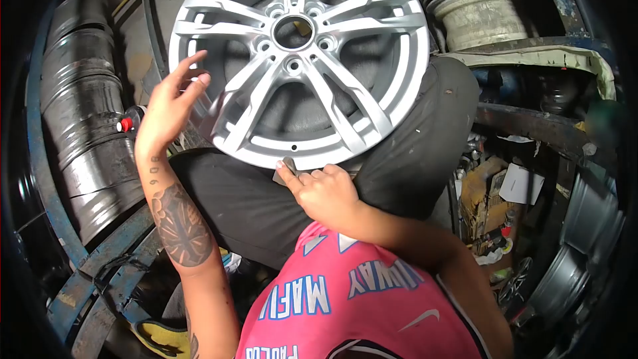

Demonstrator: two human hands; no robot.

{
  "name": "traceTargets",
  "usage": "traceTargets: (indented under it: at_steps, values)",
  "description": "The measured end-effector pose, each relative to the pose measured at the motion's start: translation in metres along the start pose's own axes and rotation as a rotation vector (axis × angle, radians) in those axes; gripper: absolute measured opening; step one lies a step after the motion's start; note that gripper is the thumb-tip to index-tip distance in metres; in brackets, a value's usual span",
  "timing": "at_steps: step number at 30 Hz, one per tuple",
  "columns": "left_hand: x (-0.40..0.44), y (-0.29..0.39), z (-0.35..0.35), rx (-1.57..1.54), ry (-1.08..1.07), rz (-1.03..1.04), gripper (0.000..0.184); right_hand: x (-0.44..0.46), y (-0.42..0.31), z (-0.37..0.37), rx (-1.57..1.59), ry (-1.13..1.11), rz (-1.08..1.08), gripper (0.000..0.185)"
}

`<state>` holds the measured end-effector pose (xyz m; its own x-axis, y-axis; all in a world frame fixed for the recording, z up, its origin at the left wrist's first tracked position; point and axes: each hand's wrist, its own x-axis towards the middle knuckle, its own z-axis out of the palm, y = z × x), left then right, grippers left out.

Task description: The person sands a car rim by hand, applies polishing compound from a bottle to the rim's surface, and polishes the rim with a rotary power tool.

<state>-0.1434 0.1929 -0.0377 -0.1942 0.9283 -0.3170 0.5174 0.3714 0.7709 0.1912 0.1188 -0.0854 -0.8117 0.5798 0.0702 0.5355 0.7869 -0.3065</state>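
A silver multi-spoke alloy wheel [292,86] rests face up against my legs, its round centre hole toward the far side. My left hand [174,103] is beside the wheel's left edge, fingers spread and holding nothing; whether a fingertip touches the rim I cannot tell. At the near edge of the rim, my right hand [325,194] is closed on a small folded grey-brown sheet [288,165], which looks like sandpaper. Its index finger presses the sheet against the outer lip, just below a small dark valve hole [294,147]. The other fingers are curled.
Stacked metal wheel barrels [83,93] stand on the left, with a red-capped container [125,125] beside them. More worn rims [475,13] sit at the back right. A blue metal frame [531,119] and a cluttered cardboard box [482,193] lie to the right, near more wheels [558,279].
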Motion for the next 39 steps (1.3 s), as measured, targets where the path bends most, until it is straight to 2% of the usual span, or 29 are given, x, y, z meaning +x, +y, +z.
traceTargets:
  at_steps: [3, 7, 8, 11, 13, 18, 21, 22, 25, 29, 31, 33, 35, 39]
  values:
    - [-0.009, -0.006, 0.0, -0.085, 0.003, -0.027, 0.051, -0.013, 0.016, -0.01, 0.028, -0.038, 0.068, 0.05]
    - [-0.006, -0.017, -0.022, 0.085, 0.032, -0.131, 0.052, -0.038, 0.036, -0.036, 0.049, -0.088, 0.176, 0.052]
    - [-0.006, -0.016, -0.018, 0.07, 0.051, -0.102, 0.052, -0.034, 0.025, -0.028, 0.096, -0.118, 0.215, 0.052]
    - [0.003, -0.007, -0.006, 0.0, 0.014, 0.012, 0.051, -0.002, -0.007, 0.006, -0.01, -0.023, -0.004, 0.051]
    - [0.001, 0.006, 0.001, -0.05, -0.075, -0.044, 0.048, 0.001, -0.002, 0.001, 0.014, -0.025, 0.027, 0.052]
    - [-0.002, -0.014, -0.018, 0.015, -0.007, -0.122, 0.05, -0.034, 0.025, -0.02, 0.134, -0.072, 0.163, 0.054]
    - [0.002, -0.015, -0.014, 0.009, 0.079, -0.032, 0.047, -0.016, 0.002, 0.0, 0.031, -0.041, 0.055, 0.055]
    - [0.003, -0.009, -0.01, -0.011, 0.049, -0.003, 0.047, -0.003, -0.005, 0.002, 0.042, -0.012, 0.015, 0.056]
    - [-0.007, 0.001, 0.0, -0.082, -0.033, -0.018, 0.046, -0.003, -0.003, 0.006, 0.041, 0.002, 0.022, 0.055]
    - [-0.002, -0.009, -0.012, -0.003, 0.027, -0.052, 0.044, -0.02, 0.008, -0.006, 0.11, -0.078, 0.097, 0.055]
    - [0.0, 0.002, -0.013, 0.051, 0.037, -0.078, 0.044, -0.009, -0.007, 0.004, 0.092, -0.056, 0.081, 0.055]
    - [0.0, 0.012, -0.006, -0.033, 0.021, -0.025, 0.044, 0.007, -0.013, 0.008, 0.039, -0.018, 0.034, 0.055]
    - [0.002, 0.002, -0.002, -0.091, 0.014, 0.017, 0.043, 0.005, -0.004, -0.004, 0.128, -0.004, 0.072, 0.049]
    - [0.001, -0.001, -0.016, 0.025, -0.005, -0.06, 0.043, -0.023, 0.022, -0.037, 0.356, -0.006, 0.196, 0.043]
